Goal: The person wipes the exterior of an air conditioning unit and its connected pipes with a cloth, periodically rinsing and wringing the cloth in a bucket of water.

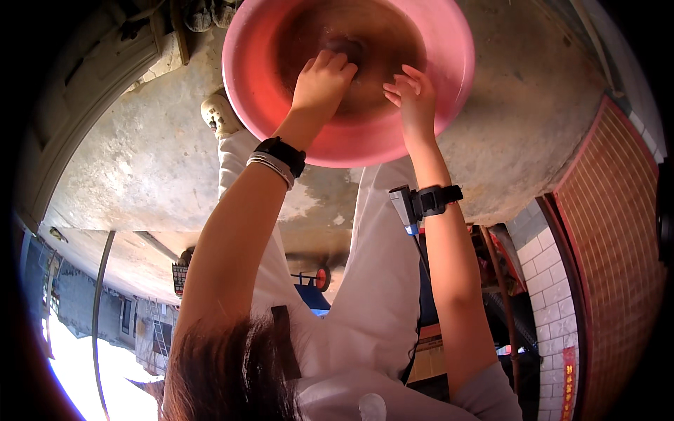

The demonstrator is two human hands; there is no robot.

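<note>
Fingers (335, 62) at Basin (456, 84): Slip and Wetting Hazards

The left hand (321, 85) curls its fingers at a dark lump (350, 48) in the basin's brown water (385, 42); whether they pinch it cannot be told. The right hand (415, 102) has its fingers spread, apart from the lump. Caution: a wet, one-handed hold may let the lump slip and splash. Lowering the right forearm may wet the strapped sensor (402, 206).

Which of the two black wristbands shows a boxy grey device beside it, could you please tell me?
The right wristband: a boxy grey device sticks out beside it, whereas the left wristband shows none, only a pale bracelet.
</note>
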